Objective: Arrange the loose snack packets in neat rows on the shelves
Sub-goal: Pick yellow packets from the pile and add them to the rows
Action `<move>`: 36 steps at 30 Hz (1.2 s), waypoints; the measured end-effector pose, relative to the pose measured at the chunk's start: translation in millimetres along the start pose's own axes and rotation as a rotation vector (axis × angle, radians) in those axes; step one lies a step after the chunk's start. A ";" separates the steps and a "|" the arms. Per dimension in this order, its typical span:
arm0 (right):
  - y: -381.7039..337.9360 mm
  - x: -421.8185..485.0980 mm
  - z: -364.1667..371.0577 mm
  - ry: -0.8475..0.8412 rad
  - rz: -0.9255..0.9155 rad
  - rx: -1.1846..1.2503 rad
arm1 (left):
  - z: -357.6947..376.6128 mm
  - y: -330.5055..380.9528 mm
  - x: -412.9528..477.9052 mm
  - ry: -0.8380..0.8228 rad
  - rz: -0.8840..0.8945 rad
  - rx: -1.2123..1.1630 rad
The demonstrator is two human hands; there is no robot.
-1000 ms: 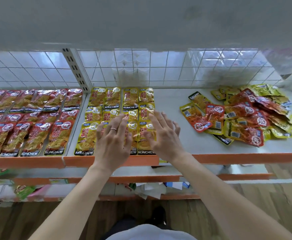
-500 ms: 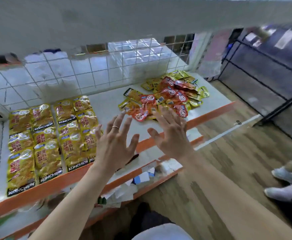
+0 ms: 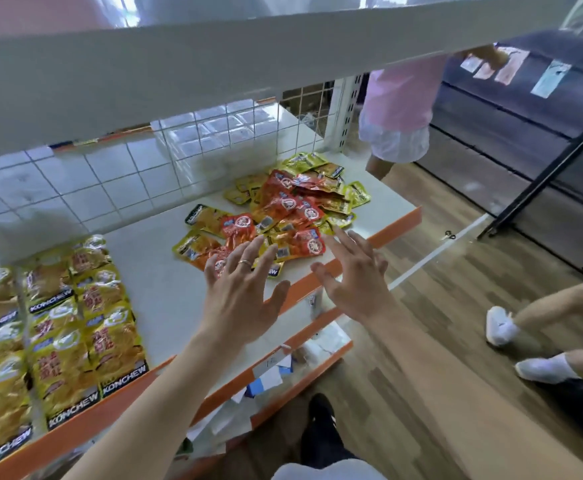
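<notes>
Rowed packets point(image 3: 58, 341): yellow, laid in neat overlapping rows on the shelf point(image 3: 158, 289), at 9 o'clock from the hands.
Left hand point(image 3: 240, 299): fingers straight and spread, holding nothing; the fingertips reach over the pile's near edge, contact unclear.
Loose pile point(image 3: 283, 209): red and yellow packets heaped on the same shelf, at 12 o'clock from the hands.
Right hand point(image 3: 356, 278): fingers spread, empty, above the shelf's orange front lip, at 3 o'clock from the left hand.
White shoe point(image 3: 499, 325): another person's, on the wooden floor, at 3 o'clock.

"KONCHEW" stands in white on the black bottom bands of the rowed yellow packets point(image 3: 75, 344).
</notes>
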State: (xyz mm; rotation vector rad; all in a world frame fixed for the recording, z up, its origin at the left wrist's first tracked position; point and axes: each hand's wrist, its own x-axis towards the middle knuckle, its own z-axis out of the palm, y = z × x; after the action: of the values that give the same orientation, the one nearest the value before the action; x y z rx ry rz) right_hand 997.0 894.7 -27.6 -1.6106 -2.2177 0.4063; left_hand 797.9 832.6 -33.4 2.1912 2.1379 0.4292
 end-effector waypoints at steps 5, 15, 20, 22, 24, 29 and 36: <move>44.0 57.7 -13.3 0.029 0.017 0.021 | 8.4 28.5 53.1 -0.010 -0.003 -0.020; 108.5 163.7 -21.5 -0.068 -0.014 0.023 | 43.8 75.5 183.6 -0.033 -0.134 0.046; 97.5 209.1 -2.4 -0.159 -0.147 -0.075 | 46.9 78.4 196.4 -0.005 -0.234 0.005; 92.3 219.1 5.4 -0.203 -0.186 -0.131 | 48.3 72.1 191.0 0.012 -0.269 0.027; 90.2 222.9 8.9 -0.191 -0.208 -0.141 | 48.0 61.6 185.6 0.033 -0.323 0.032; 95.7 225.6 12.1 -0.038 -0.298 -0.060 | 46.1 42.2 185.7 0.057 -0.399 0.019; 108.7 217.3 -9.9 0.143 -0.204 0.432 | 39.6 22.6 225.0 0.040 -0.530 0.009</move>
State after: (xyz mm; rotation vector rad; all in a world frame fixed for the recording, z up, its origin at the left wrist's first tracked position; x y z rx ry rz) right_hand 1032.8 1135.0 -39.1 -1.1411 -1.9903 0.6379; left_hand 830.3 1059.8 -29.9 1.5284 2.6099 0.4223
